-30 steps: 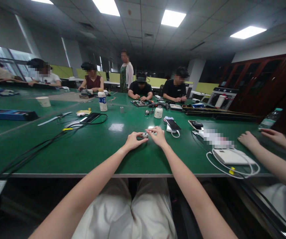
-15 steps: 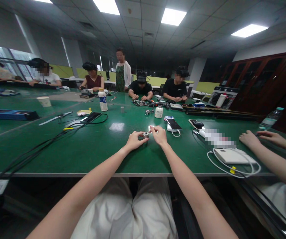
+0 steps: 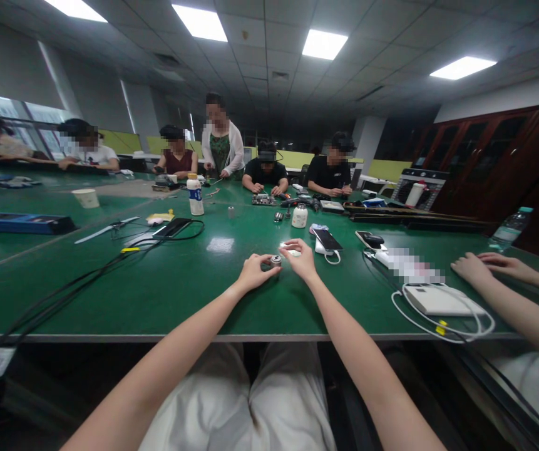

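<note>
A small silvery metal cylinder [image 3: 275, 262] with a dark spot in its top stands upright over the green table [image 3: 194, 275]. Thumb and fingers of my left hand [image 3: 256, 272] grip it from the left. Just to its right, my right hand [image 3: 301, 258] is raised with its thumb and fingertips brought together; whatever they hold, if anything, is too small to name. A white patch shows on the table below those fingertips. Farther back on the table stands another small metal cylinder [image 3: 231, 212].
A white jar [image 3: 300, 216], a phone [image 3: 328, 239] and a milk-type bottle [image 3: 195, 195] stand or lie beyond my hands. Black cables [image 3: 95, 274] run along the left. At right are a white box [image 3: 441, 300] with cables and another person's hands [image 3: 473, 268]. Several people sit opposite.
The metal cylinder in my left hand shows more of its side. My right fingertips have drawn slightly back to the left and curled. The standing person across the table has turned and leaned forward.
</note>
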Demonstrator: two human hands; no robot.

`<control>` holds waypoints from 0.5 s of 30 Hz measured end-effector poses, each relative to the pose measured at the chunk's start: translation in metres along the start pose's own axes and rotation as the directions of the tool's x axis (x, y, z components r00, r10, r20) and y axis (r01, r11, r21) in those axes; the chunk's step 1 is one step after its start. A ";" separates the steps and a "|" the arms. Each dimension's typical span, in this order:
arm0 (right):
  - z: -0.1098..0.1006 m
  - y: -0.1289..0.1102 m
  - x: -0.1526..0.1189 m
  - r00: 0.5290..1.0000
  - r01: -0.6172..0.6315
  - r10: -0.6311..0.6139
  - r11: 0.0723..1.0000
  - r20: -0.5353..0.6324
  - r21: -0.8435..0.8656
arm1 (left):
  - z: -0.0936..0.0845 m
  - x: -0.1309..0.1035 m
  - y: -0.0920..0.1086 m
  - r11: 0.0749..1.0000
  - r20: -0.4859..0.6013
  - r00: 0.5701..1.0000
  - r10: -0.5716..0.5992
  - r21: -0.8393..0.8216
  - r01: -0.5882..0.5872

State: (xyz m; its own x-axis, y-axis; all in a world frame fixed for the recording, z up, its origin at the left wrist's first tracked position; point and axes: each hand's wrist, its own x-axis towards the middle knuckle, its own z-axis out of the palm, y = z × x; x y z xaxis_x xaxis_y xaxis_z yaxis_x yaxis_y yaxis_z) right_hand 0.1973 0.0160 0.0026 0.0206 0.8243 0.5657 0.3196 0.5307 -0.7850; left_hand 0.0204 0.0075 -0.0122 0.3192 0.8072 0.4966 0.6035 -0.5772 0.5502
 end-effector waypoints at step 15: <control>-0.017 0.024 0.000 0.966 -0.161 0.158 0.987 0.204 -0.003 | 0.002 0.004 -0.009 0.996 -0.022 0.997 -0.079 -0.049 0.078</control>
State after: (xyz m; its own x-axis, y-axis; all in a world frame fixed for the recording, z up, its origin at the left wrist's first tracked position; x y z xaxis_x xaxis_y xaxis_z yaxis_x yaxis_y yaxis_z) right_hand 0.2215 0.0253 -0.0125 -0.1231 0.9205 0.3709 0.3152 0.3907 -0.8649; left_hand 0.0180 0.0157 -0.0169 0.2543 0.8476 0.4657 0.5904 -0.5175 0.6194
